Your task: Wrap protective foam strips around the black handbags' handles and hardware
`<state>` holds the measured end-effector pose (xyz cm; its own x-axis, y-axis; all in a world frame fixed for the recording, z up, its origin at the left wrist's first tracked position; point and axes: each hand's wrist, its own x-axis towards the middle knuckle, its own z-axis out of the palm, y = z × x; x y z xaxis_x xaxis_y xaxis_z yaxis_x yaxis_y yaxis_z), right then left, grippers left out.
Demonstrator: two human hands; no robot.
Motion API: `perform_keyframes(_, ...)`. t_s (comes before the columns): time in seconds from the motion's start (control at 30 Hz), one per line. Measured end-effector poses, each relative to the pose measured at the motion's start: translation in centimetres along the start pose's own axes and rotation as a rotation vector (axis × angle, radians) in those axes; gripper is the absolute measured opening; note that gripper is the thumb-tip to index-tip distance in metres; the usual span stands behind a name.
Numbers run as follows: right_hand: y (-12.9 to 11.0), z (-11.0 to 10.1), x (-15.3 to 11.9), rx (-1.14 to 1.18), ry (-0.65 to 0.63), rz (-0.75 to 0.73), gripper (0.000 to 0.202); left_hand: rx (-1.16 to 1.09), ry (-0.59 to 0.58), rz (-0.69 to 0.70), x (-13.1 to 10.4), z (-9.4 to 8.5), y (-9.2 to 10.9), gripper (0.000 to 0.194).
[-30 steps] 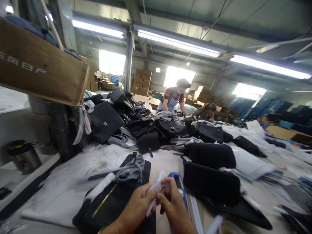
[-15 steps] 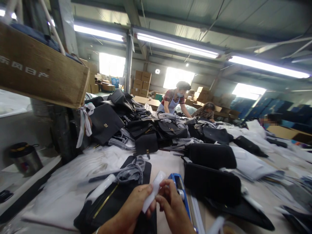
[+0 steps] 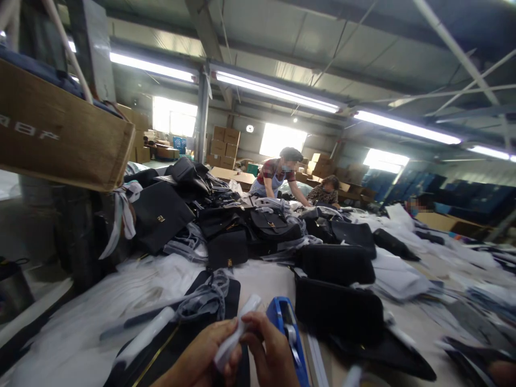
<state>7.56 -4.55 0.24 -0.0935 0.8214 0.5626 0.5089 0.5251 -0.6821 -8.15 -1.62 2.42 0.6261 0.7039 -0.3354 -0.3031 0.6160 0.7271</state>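
A narrow white roll of thin wrapping material (image 3: 234, 339) is held slanted in front of me. My left hand (image 3: 205, 346) is closed around its lower part. The bent fingers and thumb of my right hand (image 3: 271, 344) close on its right side. Under my left hand lies a black bag (image 3: 187, 338) with a gold zip, partly hidden by the forearm. Its strap (image 3: 206, 298) is wrapped in clear film, and another white-wrapped piece (image 3: 147, 333) rests on the bag. Just beyond my right hand stands a blue tape dispenser (image 3: 277, 310).
Black bags (image 3: 228, 248) are heaped across the table. Dark bag pieces (image 3: 338, 309) lie to the right, white sheets (image 3: 161, 279) to the left. A brown bag (image 3: 68, 145) hangs at upper left. Across the table a person in an apron (image 3: 274, 180) leans over the heap; others sit farther right.
My right fingers have closed further over the white roll, which has turned slightly between my hands. The whole view has shifted, so things appear farther left and a little lower.
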Motion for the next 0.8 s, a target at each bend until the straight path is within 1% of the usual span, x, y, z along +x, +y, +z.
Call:
perform_keyframes(0.07, -0.2, -0.1, 0.3, -0.043, 0.01, -0.058, 0.02, 0.0, -0.01, -0.018, 0.1, -0.1, 0.0, 0.038)
perform_keyframes(0.13, -0.2, -0.3, 0.7, -0.134, 0.001, -0.154, 0.019, 0.009, -0.043, -0.026, 0.4, -0.3, -0.1, 0.037)
perform_keyframes(0.3, 0.2, -1.2, 1.6, -0.555, -0.118, -0.441, 0.019, 0.011, -0.056, -0.033, 0.2, -0.2, 0.4, 0.035)
perform_keyframes(0.37, 0.5, -1.5, 1.9, -0.686, -0.167, -0.507, 0.02, 0.012, -0.057, -0.025, -0.2, 0.1, 0.7, 0.037)
perform_keyframes(0.47, 0.8, -1.9, 2.1, -0.784, -0.218, -0.59, 0.021, 0.019, -0.036, -0.023, -0.3, 0.3, 0.7, 0.039)
perform_keyframes(0.53, 0.8, -2.1, 2.3, -0.803, -0.228, -0.641, 0.022, 0.03, -0.006, -0.028, -0.1, 0.2, 0.5, 0.041)
perform_keyframes(0.63, 0.6, -2.4, 2.6, -0.834, -0.243, -0.689, 0.025, 0.049, 0.007, -0.047, 0.5, 0.0, 0.0, 0.042)
perform_keyframes(0.73, 0.5, -2.4, 2.8, -0.866, -0.281, -0.691, 0.025, 0.08, 0.02, -0.013, 1.0, -0.3, -0.5, 0.046)
perform_keyframes(0.8, 0.8, -2.3, 2.5, -0.833, -0.294, -0.642, 0.024, 0.134, 0.044, 0.037, 1.5, -0.7, -0.9, 0.052)
